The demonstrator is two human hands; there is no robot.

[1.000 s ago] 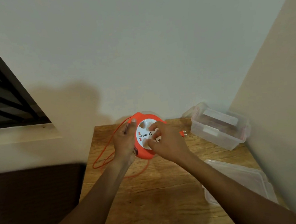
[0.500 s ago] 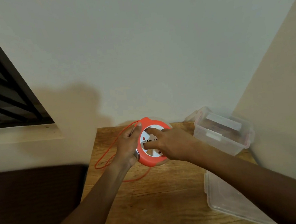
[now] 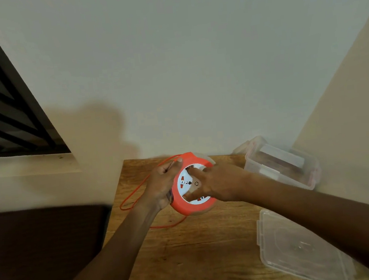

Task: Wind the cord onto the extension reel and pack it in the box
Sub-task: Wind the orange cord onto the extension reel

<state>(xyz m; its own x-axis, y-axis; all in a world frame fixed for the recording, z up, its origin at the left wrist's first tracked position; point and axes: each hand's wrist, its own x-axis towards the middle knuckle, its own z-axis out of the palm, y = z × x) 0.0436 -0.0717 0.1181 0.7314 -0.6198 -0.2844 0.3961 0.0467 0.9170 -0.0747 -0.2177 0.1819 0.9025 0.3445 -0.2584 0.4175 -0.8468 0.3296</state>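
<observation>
An orange extension reel (image 3: pixel 187 208) with a white socket face is held tilted above the wooden table (image 3: pixel 191 253). My left hand (image 3: pixel 162 184) grips its left rim, thumb on the top edge. My right hand (image 3: pixel 220 183) lies across the white face, with its fingers on the centre and rim. A thin orange cord (image 3: pixel 131 196) loops off the table's left edge and runs under the reel. The clear plastic box (image 3: pixel 279 164) stands open at the back right of the table.
The box's clear lid (image 3: pixel 297 248) lies flat on the table at the front right, partly under my right forearm. Walls close in behind and on the right. A dark surface sits left of the table, and a barred window is at upper left.
My right hand has shifted round on the reel's white face, and the socket face has turned. The loose cord on the left looks a little shorter. The plug seen right of the reel earlier is out of sight.
</observation>
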